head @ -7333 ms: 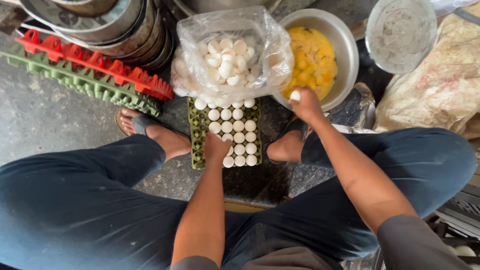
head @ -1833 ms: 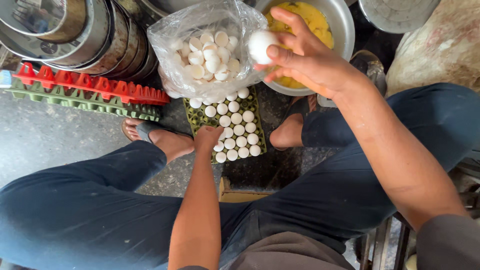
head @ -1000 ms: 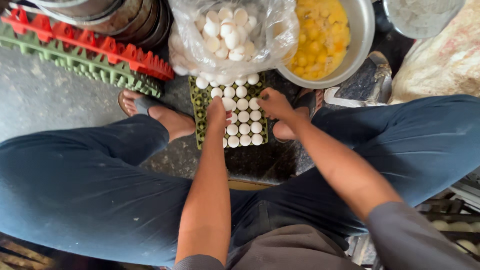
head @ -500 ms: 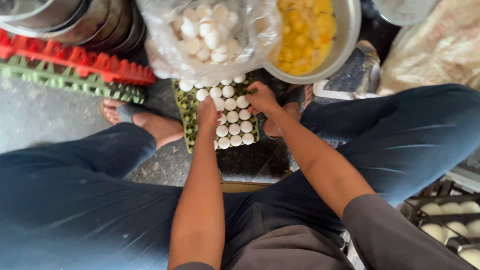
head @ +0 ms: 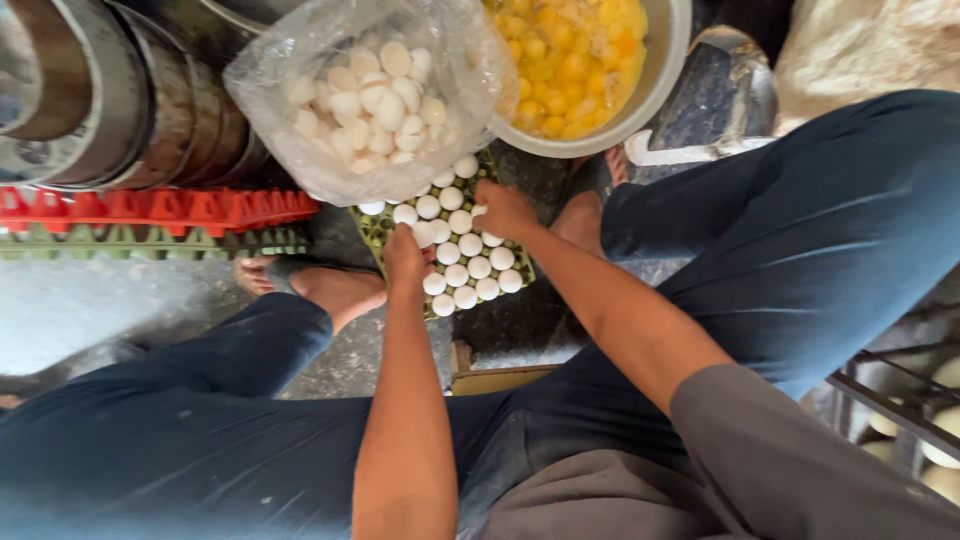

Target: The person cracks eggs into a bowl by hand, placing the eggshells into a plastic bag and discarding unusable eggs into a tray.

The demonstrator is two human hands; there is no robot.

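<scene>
Both hands are working over the green egg tray [head: 378,228] lying on the floor between the person's feet. The left hand [head: 405,258] is resting on the near-left part of the tray, its fingers curled down onto a white egg [head: 424,233]; whether they are actually gripping it cannot be told. The right hand [head: 503,208] is reaching in from the right, fingers bent around an egg at the tray's far-right side, seemingly lifting or picking it.

Judging by what is showing, the work is well along but not finished: the metal bowl [head: 660,70] at the far right is already holding a deep pool of yellow yolks, and the clear plastic bag [head: 290,70] just beyond the tray is bulging with white shells. About two dozen whole eggs are still sitting in the tray, so a good share is remaining to be cracked.

The floor [head: 90,310] is rough grey concrete, looking damp in places. Red and green empty trays [head: 150,222] are stacking up at the left, with metal pots [head: 110,100] behind them, and a wire rack [head: 890,385] with more eggs is showing at the near right
</scene>
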